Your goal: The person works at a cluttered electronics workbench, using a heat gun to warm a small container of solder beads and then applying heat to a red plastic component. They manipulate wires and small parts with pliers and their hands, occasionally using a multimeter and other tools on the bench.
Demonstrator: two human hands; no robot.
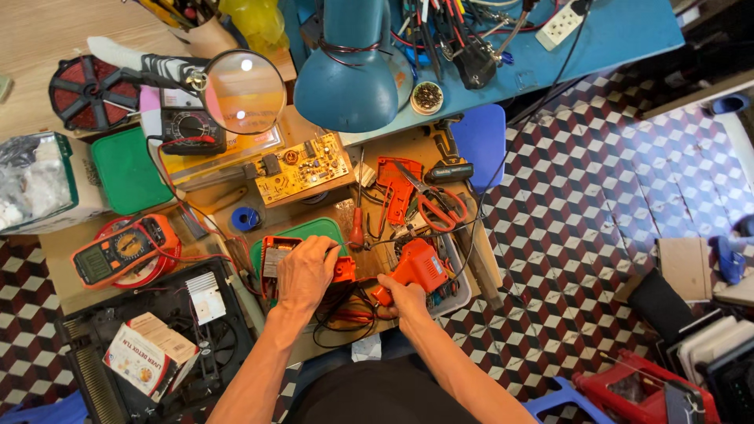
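Note:
My left hand (305, 273) rests on top of an orange power-tool housing (276, 253) lying open on the workbench, fingers curled over it. Just to its right, my right hand (404, 301) grips the handle of an orange tool body (420, 265). Black and red wires (345, 318) loop below and between the two hands. A green lid (318, 230) lies under the open housing.
A yellow circuit board (302, 169), scissors with red handles (436, 206), a red-handled screwdriver (356, 228), an orange multimeter (118, 250), a magnifying glass (243, 90) and a blue desk lamp (349, 71) crowd the bench. A black fan unit (157, 338) sits at lower left. Patterned floor tiles lie to the right.

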